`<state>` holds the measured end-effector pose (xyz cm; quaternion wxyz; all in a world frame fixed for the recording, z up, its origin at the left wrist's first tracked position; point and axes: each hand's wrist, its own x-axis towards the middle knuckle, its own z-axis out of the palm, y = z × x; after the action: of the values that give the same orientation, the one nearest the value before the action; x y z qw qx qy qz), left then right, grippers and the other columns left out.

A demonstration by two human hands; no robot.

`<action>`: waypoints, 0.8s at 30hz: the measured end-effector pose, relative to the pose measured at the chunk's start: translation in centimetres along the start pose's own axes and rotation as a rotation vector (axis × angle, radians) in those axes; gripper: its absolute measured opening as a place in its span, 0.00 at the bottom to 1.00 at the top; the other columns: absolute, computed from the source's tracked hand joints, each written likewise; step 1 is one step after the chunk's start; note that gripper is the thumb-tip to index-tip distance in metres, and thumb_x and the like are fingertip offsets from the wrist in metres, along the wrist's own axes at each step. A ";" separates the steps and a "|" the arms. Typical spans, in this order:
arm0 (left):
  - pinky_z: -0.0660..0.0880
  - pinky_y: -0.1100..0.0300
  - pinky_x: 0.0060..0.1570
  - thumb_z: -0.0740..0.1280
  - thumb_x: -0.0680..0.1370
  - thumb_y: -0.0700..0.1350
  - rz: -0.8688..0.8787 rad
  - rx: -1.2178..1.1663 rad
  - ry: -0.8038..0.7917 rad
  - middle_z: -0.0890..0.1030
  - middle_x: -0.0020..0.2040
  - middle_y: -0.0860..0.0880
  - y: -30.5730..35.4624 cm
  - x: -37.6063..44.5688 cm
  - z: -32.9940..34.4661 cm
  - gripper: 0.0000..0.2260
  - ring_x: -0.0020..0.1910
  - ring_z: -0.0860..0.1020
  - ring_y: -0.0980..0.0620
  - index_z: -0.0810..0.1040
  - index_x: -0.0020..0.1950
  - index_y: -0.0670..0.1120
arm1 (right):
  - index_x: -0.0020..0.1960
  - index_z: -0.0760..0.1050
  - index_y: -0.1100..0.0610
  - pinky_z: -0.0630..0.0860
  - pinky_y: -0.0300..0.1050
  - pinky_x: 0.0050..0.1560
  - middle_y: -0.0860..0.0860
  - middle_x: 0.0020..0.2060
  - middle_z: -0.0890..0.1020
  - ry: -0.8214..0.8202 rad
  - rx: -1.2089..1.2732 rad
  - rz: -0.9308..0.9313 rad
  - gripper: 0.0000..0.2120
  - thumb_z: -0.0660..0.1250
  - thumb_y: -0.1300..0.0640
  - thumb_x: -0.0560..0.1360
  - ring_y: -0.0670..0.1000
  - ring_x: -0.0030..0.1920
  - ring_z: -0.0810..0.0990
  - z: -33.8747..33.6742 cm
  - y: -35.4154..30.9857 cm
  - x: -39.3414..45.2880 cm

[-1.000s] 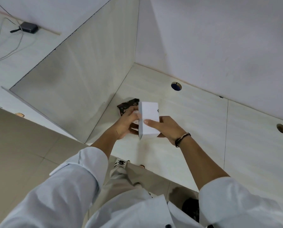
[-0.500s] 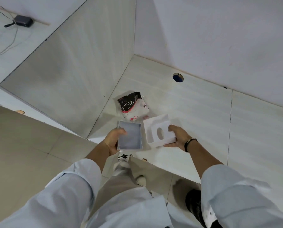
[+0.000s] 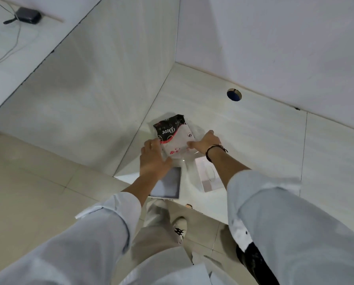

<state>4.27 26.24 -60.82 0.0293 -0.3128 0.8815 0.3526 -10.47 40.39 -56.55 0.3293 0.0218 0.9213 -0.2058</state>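
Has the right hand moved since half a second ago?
Yes. The right hand left the white box piece and went farther in, toward the round hole, to the right edge of the Dove packet.

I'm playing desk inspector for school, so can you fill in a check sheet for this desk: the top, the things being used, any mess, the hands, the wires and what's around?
Surface: white desk top with a round cable hole.
Job's things: Dove packet lies flat near the corner. The open box tray and the white box piece with an oval cutout lie nearer the desk edge, apart from each other.
Clutter: nothing seen.
Grippers: left hand touches the packet's left edge with straight fingers. The right hand has its thumb on the right edge, grip unclear.
Cables: grey cable runs from a black device on the next desk.
Surroundings: side partition, tiled floor.
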 end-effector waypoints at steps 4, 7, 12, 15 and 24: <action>0.72 0.41 0.69 0.75 0.69 0.63 0.124 0.085 0.022 0.68 0.74 0.39 1.7 2.0 -0.7 0.43 0.71 0.70 0.37 0.63 0.76 0.43 | 0.39 0.73 0.60 0.79 0.47 0.44 0.58 0.43 0.81 -0.034 0.125 -0.002 0.09 0.73 0.61 0.71 0.58 0.47 0.83 -1.1 -1.7 2.3; 0.69 0.44 0.70 0.73 0.66 0.66 0.305 0.189 -0.040 0.72 0.72 0.42 3.3 2.7 -1.5 0.43 0.71 0.70 0.39 0.67 0.74 0.44 | 0.43 0.74 0.62 0.83 0.51 0.48 0.61 0.38 0.78 -0.181 0.583 -0.018 0.07 0.69 0.71 0.72 0.55 0.35 0.81 -3.1 -3.5 1.2; 0.77 0.48 0.38 0.65 0.80 0.52 0.400 -0.012 0.143 0.81 0.38 0.44 5.2 3.7 -2.9 0.15 0.38 0.80 0.41 0.78 0.41 0.42 | 0.52 0.79 0.61 0.86 0.50 0.50 0.56 0.46 0.79 -0.205 0.750 -0.156 0.12 0.76 0.55 0.74 0.53 0.45 0.81 -5.4 -3.9 -1.3; 0.80 0.47 0.41 0.67 0.81 0.47 0.260 -0.196 0.101 0.84 0.39 0.44 7.4 3.4 -4.3 0.10 0.38 0.82 0.42 0.78 0.45 0.42 | 0.69 0.69 0.53 0.82 0.51 0.54 0.50 0.59 0.78 -0.221 0.580 -0.162 0.38 0.77 0.37 0.67 0.51 0.58 0.80 -5.7 -2.2 -3.0; 0.74 0.54 0.41 0.66 0.81 0.47 0.151 -0.387 -0.018 0.80 0.40 0.47 8.6 0.9 -5.0 0.08 0.37 0.78 0.48 0.74 0.47 0.43 | 0.57 0.75 0.63 0.84 0.45 0.38 0.63 0.49 0.83 -0.176 1.018 -0.184 0.13 0.61 0.74 0.77 0.57 0.40 0.84 -3.6 0.5 -6.0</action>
<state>-0.56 27.33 -52.15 -0.0499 -0.2423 0.8179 0.5194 -7.85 42.84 -50.53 0.3335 0.0806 0.6716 -0.6566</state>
